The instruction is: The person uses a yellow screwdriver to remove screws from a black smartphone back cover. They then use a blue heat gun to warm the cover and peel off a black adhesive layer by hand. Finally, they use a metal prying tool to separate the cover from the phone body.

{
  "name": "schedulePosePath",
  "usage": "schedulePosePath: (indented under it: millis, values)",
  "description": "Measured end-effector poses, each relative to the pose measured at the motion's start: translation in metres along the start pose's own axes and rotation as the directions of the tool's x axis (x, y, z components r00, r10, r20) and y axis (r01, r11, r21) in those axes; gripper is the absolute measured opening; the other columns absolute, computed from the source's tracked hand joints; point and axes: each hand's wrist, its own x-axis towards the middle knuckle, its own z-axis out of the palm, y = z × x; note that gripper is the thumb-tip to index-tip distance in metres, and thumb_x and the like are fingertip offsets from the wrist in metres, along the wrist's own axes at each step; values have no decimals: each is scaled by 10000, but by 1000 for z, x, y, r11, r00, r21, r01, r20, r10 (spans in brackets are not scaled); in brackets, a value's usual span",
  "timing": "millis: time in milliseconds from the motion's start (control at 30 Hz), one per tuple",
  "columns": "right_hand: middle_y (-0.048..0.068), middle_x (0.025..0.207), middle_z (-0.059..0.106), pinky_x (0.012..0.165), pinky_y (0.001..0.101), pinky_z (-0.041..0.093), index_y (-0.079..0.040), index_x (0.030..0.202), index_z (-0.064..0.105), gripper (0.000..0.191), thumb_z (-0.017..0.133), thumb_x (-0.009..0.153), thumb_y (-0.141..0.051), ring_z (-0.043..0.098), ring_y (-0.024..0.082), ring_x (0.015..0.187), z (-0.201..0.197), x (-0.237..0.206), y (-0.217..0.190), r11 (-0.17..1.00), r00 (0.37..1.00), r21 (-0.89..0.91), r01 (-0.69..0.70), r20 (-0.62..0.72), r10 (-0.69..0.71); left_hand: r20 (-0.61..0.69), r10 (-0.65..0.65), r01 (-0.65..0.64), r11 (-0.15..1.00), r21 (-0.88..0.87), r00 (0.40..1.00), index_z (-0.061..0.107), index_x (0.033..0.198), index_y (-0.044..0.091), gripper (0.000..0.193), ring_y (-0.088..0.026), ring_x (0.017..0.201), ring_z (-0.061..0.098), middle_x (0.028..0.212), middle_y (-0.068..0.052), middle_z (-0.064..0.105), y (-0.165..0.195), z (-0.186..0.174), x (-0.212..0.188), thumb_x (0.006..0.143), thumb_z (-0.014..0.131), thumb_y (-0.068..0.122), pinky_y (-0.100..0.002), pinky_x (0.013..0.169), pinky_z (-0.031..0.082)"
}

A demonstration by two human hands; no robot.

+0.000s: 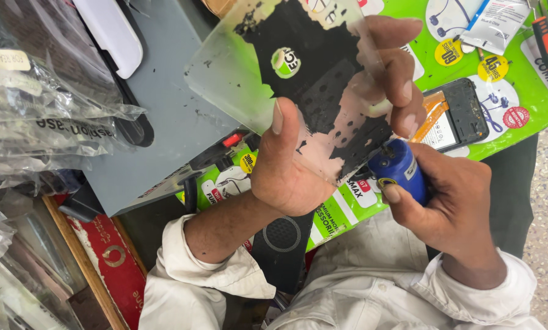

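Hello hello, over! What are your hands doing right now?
Left hand gripping clear panel with patchy black coating. Right hand holding blue tool, tip at panel's lower edge. Opened phone on green mat behind, clear of the work.

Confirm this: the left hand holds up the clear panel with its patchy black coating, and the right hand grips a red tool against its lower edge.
Not quite. In the head view the tool in the right hand is blue, not red. The left hand does hold up the clear panel.
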Motion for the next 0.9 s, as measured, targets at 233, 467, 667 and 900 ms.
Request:
schedulePosePath:
  millis: [233, 467, 667, 900]
  values:
    - [37, 660, 590, 560, 262, 453, -13, 1125, 712, 396, 725, 874, -319, 554, 87, 527, -2, 3, 3, 1000, 1000, 14, 24, -4, -24, 7, -7, 7, 1000, 20, 1000, 356, 1385, -84, 706, -199, 1149, 451, 1248, -109, 479, -1, 0, 1, 1130, 451, 568, -370, 1060, 374]
    - [14, 606, 563, 519, 241, 413, -11, 1093, 719, 392, 731, 832, -304, 502, 75, 491, -11, 2, 7, 996, 997, 86, -27, 74, 21, 7, -9, 9, 999, 31, 1000, 350, 1394, -92, 725, -200, 1166, 449, 1260, -109, 477, -3, -2, 3, 1124, 456, 573, -372, 1073, 372]
    - [-12, 689, 694, 549, 216, 496, -1, 1099, 714, 415, 680, 840, -323, 644, 56, 566, -20, 3, 8, 952, 985, 301, -61, 175, 8, -39, 38, -35, 998, 61, 999, 344, 1401, -99, 742, -201, 1181, 446, 1270, -110, 476, 6, -11, 9, 1119, 459, 577, -374, 1085, 370]
    - [17, 711, 695, 546, 219, 478, 11, 1059, 719, 397, 668, 834, -312, 638, 76, 564, -28, 1, 7, 950, 986, 293, -107, 155, 63, 72, -66, 52, 982, 182, 995, 338, 1409, -108, 762, -202, 1199, 444, 1282, -111, 475, 4, -11, 11, 1113, 463, 583, -376, 1098, 368]
